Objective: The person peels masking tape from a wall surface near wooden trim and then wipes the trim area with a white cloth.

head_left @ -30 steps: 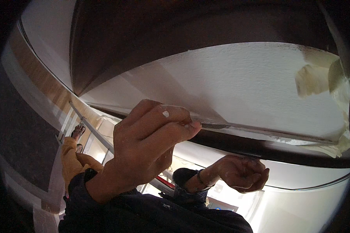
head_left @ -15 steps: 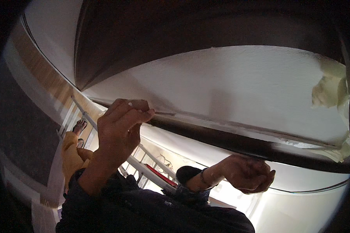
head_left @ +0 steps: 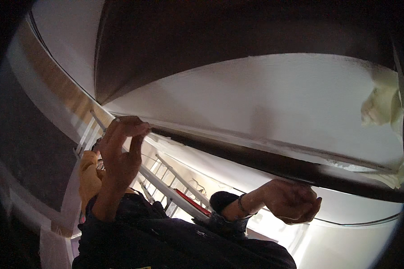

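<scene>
From the wearer's head, a wide fisheye camera looks down on nearby left hand (head_left: 115,140) and right hand (head_left: 292,201)

Blur leaves unclear whether the left fingers (head_left: 139,129) hold anything, and the curled right fingers (head_left: 307,207) hide their inner side.

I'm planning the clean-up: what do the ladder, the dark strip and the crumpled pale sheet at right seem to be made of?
Ladder: probably metal, matt; slim, straight and dull grey.
Dark strip: perhaps painted wood or metal; smooth with a faint sheen, so undecided.
Crumpled pale sheet: likely thin plastic or paper; loose, wrinkled folds.
</scene>
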`<state>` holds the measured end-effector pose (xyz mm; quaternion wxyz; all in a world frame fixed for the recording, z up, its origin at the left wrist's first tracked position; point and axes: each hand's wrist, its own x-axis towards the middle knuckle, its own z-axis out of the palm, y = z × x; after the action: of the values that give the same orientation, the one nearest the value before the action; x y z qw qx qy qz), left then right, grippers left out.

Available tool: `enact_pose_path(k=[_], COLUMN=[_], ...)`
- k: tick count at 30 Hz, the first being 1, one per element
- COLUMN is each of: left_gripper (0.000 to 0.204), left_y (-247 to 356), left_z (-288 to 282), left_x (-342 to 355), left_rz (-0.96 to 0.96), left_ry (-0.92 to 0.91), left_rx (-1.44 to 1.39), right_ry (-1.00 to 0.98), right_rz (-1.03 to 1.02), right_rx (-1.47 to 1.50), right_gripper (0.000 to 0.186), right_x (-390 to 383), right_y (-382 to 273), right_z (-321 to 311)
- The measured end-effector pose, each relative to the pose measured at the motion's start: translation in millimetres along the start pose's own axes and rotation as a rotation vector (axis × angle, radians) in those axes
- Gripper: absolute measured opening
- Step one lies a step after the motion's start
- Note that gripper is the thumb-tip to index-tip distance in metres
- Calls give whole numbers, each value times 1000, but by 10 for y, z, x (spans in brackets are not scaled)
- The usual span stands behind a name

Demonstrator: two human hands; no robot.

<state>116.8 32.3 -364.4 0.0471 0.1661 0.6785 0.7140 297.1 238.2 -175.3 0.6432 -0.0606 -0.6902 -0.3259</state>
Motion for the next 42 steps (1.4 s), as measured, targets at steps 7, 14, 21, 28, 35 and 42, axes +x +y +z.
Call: enact_pose_path(k=[7, 14, 21, 28, 35, 42], left_gripper=[15, 17, 10, 9, 14, 20], left_y=[1004, 1137, 1113, 1069, 913, 483], left_z=[231, 465, 482, 445, 364, 275], left_x=[382, 402, 417, 471, 522, 393], left_rz=[388, 438, 409, 426, 465, 353], left_ry=[-112, -157, -100, -133, -188, -244], left_rx=[-241, -261, -259, -264, -118, -105], right_ry=[-35, 96, 63, 127, 48, 10], right_rz=[-93, 180, 205, 247, 233, 87], right_rx=[-300, 172, 509, 569, 595, 78], right_gripper=[28, 24, 25, 28, 36, 39], right_x=[-25, -76, -32, 32, 59, 18], right_y=[25, 6, 37, -51, -11, 53], right_z=[-33, -35, -26, 22, -9, -50])
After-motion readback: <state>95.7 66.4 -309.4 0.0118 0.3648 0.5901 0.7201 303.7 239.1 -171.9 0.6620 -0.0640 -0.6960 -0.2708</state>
